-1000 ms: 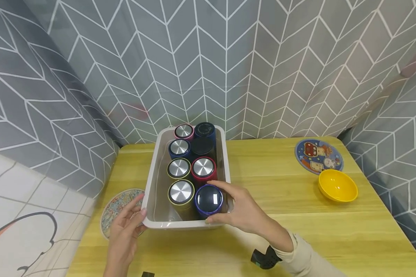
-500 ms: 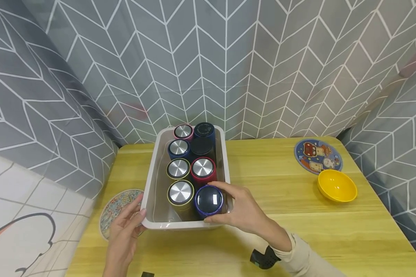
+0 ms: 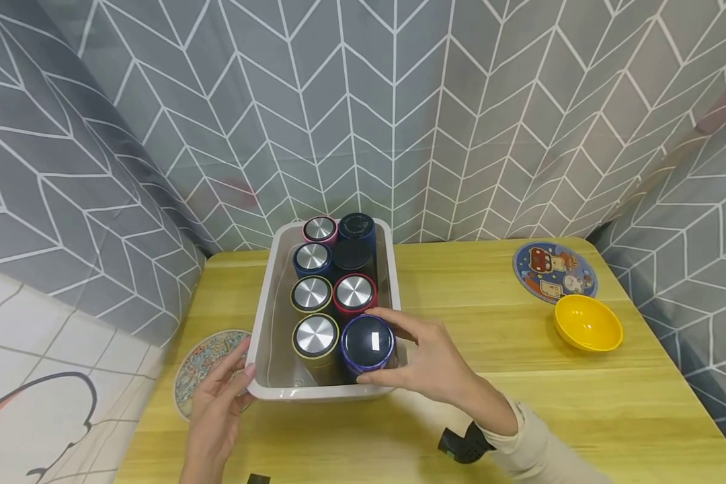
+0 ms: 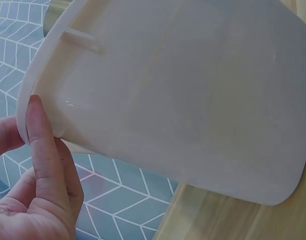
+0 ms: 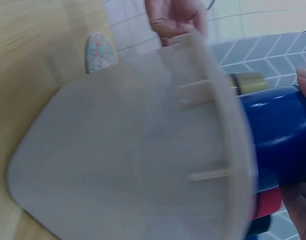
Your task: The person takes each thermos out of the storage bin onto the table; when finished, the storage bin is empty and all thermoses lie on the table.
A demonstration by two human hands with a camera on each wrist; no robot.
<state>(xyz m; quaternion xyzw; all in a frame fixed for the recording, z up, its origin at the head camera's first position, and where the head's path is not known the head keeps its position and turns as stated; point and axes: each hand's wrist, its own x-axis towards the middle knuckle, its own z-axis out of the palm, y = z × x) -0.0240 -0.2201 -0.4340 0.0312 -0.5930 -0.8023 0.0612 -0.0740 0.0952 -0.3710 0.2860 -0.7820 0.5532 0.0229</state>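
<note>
A white plastic bin stands on the wooden table, holding several thermos flasks upright in two rows. At its near left corner my left hand pinches the rim between thumb and fingers; the left wrist view shows the fingertips against the outer wall. My right hand grips a blue thermos flask with a dark glossy lid, in the bin's near right corner. From the side, the flask's blue body sticks up above the rim. A gold flask and a red flask stand beside it.
A yellow bowl sits at the right, by a round blue patterned mat. Another round mat lies left of the bin, partly covered by my left hand. A patterned grey curtain hangs behind the table.
The blue thermos flask has risen slightly in my right hand, its lid looking larger and a little farther right. My left hand and the bin have stayed put.
</note>
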